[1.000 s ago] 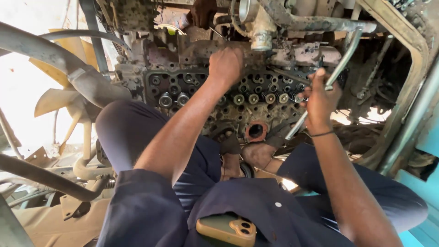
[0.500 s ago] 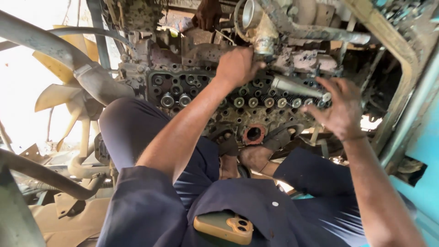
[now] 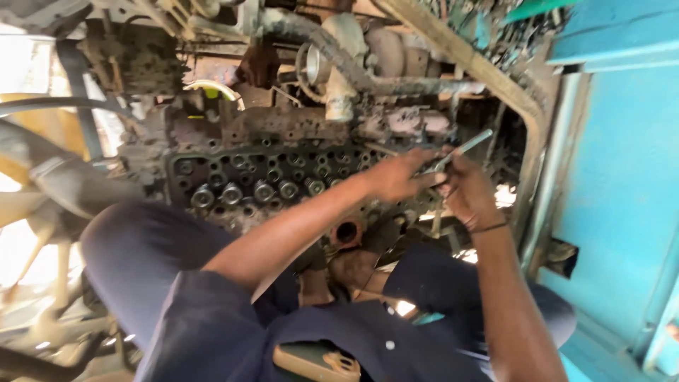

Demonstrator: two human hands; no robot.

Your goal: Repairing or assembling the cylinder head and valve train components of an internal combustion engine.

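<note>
- Engine block (image 3: 283, 163), grimy and studded with round valve springs (image 3: 244, 192), fills the space ahead of us.
- Blue panel (image 3: 622, 184) stands to our right.
- Our left hand (image 3: 396, 177) and right hand (image 3: 467, 194) meet at the block's right end, both grasping a slim metal wrench (image 3: 460, 151) angled upward.

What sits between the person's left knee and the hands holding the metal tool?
In the head view, the grimy engine block with its rows of round ports fills that stretch, from the left knee to the left hand, right hand and tool.
</note>
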